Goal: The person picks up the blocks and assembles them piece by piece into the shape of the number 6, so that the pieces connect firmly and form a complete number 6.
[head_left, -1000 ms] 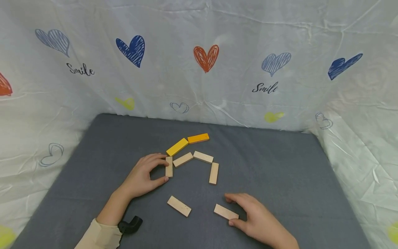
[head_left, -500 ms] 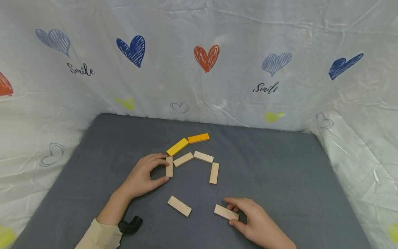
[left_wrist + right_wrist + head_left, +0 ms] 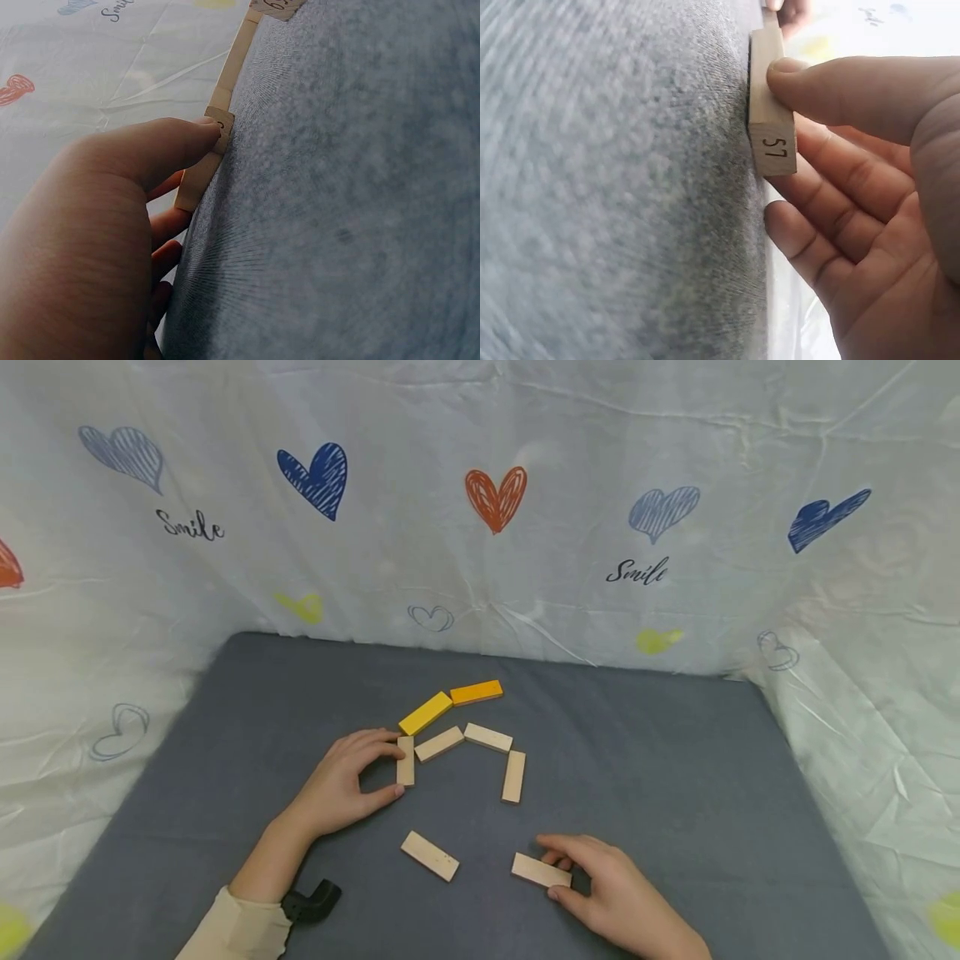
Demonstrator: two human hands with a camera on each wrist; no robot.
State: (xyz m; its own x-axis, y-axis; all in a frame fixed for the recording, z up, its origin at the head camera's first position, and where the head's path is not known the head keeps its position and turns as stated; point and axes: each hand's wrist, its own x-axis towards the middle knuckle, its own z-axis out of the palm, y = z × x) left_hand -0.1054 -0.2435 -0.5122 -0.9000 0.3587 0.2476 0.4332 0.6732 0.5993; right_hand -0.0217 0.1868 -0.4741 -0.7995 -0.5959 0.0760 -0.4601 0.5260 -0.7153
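My left hand [image 3: 341, 785] holds a plain wooden block [image 3: 406, 764] lying lengthwise on the grey cloth, thumb at its near end, fingers by its far end. In the left wrist view the thumb [image 3: 180, 142] presses that block's marked end. Lower right, my right hand [image 3: 611, 893] pinches another plain block [image 3: 534, 868] between thumb and fingers. Seen from the right wrist, this block [image 3: 774, 150] bears the number 57 on its end and lies on the cloth. Its far side is partly hidden by the thumb.
A yellow block [image 3: 425, 714] and an orange block [image 3: 477, 692] lie end to end at the back. Three plain blocks, one of them upright in the picture [image 3: 513, 777], form an arch beside the left hand. A loose block [image 3: 430, 856] lies between the hands. A patterned white curtain [image 3: 390, 552] hangs behind.
My right index finger has come nearer the block, and the fingers have closed in on its far side. The left hand and the other blocks keep their places.
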